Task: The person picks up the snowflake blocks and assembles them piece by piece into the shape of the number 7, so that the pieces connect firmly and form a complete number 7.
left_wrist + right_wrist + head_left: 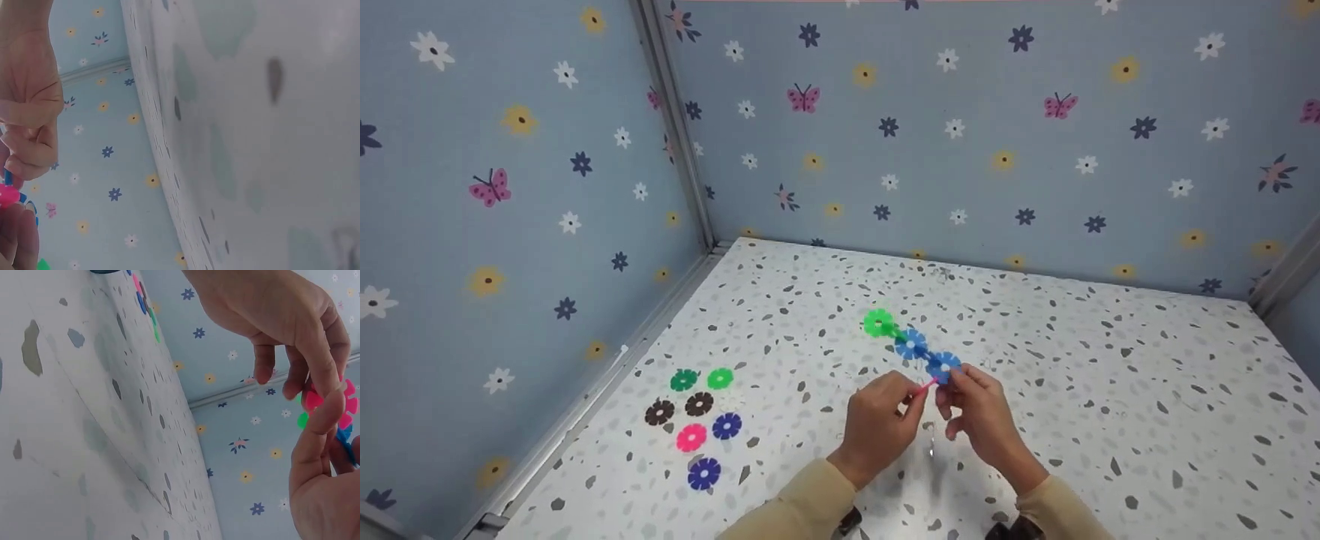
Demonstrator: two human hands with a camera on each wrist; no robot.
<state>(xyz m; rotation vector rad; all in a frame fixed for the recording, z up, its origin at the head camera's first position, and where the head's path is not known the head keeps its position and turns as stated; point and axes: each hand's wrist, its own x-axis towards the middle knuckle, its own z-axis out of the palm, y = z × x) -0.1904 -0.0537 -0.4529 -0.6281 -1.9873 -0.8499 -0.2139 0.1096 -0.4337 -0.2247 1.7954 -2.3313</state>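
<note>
My left hand [881, 424] pinches a pink notched flower disc [350, 405] between thumb and fingers; in the head view it shows edge-on as a thin pink strip. With thumb and fingertips, my right hand [982, 412] grips the near blue flower disc [943, 367], the end of a linked chain. From there the chain runs away to the upper left, through another blue disc [911, 344] to a bright green disc [878, 323]. The pink disc meets the near blue one at its edge. Fingers hide part of both.
Loose flower discs lie on the speckled white table [1080, 360] to the left: a dark green one [684, 380], a light green one [720, 378], brown ones [659, 412], a pink one [691, 437] and dark blue ones [704, 474]. Flower-patterned panels [915, 172] stand behind and at left.
</note>
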